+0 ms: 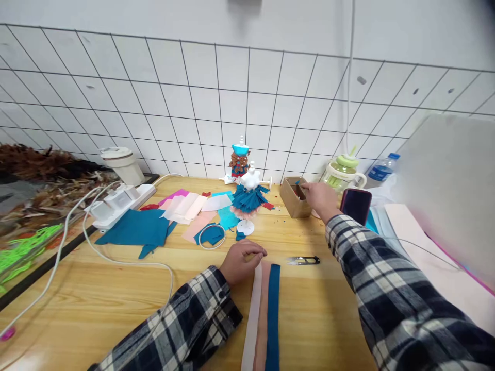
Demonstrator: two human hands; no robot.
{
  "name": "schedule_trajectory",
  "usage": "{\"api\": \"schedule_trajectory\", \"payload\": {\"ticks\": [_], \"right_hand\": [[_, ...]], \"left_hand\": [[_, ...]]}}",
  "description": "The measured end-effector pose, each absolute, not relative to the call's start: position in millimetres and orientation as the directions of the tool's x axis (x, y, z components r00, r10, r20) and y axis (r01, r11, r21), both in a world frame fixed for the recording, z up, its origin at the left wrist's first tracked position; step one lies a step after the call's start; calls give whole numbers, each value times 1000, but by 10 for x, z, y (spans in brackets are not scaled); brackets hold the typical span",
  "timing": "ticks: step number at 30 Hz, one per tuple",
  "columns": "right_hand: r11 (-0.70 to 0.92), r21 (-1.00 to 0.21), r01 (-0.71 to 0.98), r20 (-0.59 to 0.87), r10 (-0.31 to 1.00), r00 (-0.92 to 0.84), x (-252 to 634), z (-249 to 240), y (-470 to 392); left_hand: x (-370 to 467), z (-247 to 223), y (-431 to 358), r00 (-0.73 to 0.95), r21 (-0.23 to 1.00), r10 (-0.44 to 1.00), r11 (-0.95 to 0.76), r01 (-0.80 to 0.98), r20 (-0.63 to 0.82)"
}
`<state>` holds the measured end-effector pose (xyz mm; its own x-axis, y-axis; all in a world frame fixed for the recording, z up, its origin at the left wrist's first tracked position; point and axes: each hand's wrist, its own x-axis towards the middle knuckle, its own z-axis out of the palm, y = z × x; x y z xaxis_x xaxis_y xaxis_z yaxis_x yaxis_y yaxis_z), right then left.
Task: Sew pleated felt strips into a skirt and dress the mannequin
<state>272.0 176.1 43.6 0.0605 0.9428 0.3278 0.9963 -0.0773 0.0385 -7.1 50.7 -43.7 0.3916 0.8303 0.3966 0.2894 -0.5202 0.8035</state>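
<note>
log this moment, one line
left hand: at white strip; right hand: at cardboard box; snips: on table, beside blue strip

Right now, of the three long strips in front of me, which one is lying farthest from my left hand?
The teal strip: the pink strip and the pale strip both lie between it and your left hand's side.

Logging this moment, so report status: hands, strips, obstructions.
Left hand at tops of white strip and pink strip; right hand at cardboard box. Blue strip alongside. Snips lie right of strips.
</note>
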Motion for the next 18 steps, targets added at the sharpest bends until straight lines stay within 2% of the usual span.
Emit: {"api": "schedule_trajectory", "payload": {"ticks": [9,14,16,18], "right_hand": [[34,180,983,228,971,-75,2648,482,1913],[36,149,988,143,988,-58,2730,488,2033],[38,98,994,187,981,-55,2750,484,2054],[70,40,997,324,943,-79,2702,466,2019]], "left_hand": [[-68,-521,592,373,830,849,-486,274,374],[-71,-536,605,357,830,864,-468,303,356],[-69,-525,606,344,837,872,-454,306,348],[-65,-516,606,326,847,883,-436,305,337]]}}
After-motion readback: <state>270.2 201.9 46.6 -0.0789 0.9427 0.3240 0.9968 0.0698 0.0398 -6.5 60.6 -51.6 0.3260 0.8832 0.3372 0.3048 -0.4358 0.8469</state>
